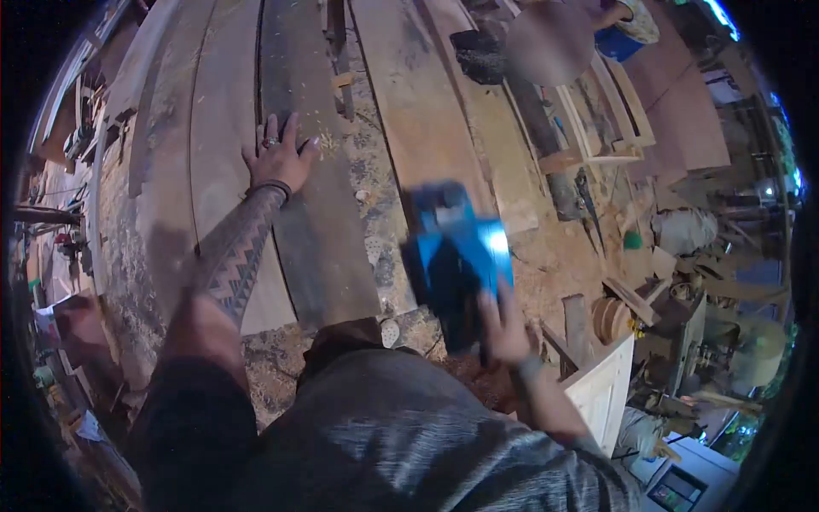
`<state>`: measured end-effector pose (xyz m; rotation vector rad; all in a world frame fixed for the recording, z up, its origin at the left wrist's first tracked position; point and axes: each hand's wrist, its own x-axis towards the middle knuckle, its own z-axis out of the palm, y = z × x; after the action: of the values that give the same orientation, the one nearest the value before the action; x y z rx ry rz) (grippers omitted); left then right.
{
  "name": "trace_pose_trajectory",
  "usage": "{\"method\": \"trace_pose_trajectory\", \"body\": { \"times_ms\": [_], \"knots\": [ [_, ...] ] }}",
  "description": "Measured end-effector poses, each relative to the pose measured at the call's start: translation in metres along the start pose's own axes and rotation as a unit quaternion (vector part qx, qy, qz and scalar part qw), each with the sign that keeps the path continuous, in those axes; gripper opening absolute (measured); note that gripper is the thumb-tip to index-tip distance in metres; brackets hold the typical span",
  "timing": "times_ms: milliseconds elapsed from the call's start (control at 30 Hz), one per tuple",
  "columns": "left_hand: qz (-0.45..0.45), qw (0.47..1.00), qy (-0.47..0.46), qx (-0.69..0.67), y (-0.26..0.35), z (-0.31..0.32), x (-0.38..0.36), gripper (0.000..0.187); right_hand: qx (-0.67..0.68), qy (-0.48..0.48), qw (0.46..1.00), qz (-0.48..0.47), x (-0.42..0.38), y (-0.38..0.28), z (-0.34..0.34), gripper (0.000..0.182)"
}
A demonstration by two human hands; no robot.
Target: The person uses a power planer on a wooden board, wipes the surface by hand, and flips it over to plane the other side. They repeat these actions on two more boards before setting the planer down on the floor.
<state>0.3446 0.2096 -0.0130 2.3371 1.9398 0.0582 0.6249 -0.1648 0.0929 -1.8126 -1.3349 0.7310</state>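
Note:
Fingers spread, my left hand lies flat on a dark, weathered plank, with its edge near the joint with a paler plank. A ring and a dark wrist cord show on it. On the right, my right hand grips the rear handle of a blue electric planer, blurred by motion. The planer overlaps the near end of a long light-brown board in this view. Its underside is hidden.
Wood shavings and sawdust litter the ground. A wooden frame stands at the upper right, near another person. A pale panel and a round wooden piece are close on my right.

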Motion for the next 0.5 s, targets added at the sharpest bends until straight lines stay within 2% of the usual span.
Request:
{"method": "trace_pose_trajectory", "body": {
  "times_ms": [67,100,200,333,400,467,500],
  "knots": [
    [-0.004,1.000,0.004,-0.001,0.000,0.003,0.003,0.078,-0.007,-0.048,0.997,0.052,-0.091,0.006,-0.024,0.045],
    [-0.007,1.000,0.004,0.001,0.000,0.004,0.001,0.078,0.080,-0.093,0.984,0.129,-0.118,0.000,-0.033,0.045],
    [-0.006,1.000,0.004,-0.004,0.001,0.003,0.001,0.078,0.093,-0.085,0.982,0.138,-0.138,-0.004,-0.036,0.045],
    [-0.005,1.000,0.003,0.000,-0.002,0.008,0.003,0.078,0.019,-0.077,0.995,0.066,-0.072,0.004,-0.025,0.041],
    [-0.009,1.000,-0.006,0.006,0.000,0.003,0.003,0.079,0.002,-0.017,1.000,-0.011,-0.022,0.016,-0.005,0.039],
    [-0.007,1.000,-0.003,-0.005,0.001,0.001,0.001,0.078,0.121,-0.041,0.988,0.085,0.035,0.006,0.008,0.035],
    [-0.006,1.000,-0.001,-0.010,0.001,0.000,0.000,0.078,0.123,-0.047,0.988,0.082,0.067,-0.008,0.012,0.033]
  ]
}}
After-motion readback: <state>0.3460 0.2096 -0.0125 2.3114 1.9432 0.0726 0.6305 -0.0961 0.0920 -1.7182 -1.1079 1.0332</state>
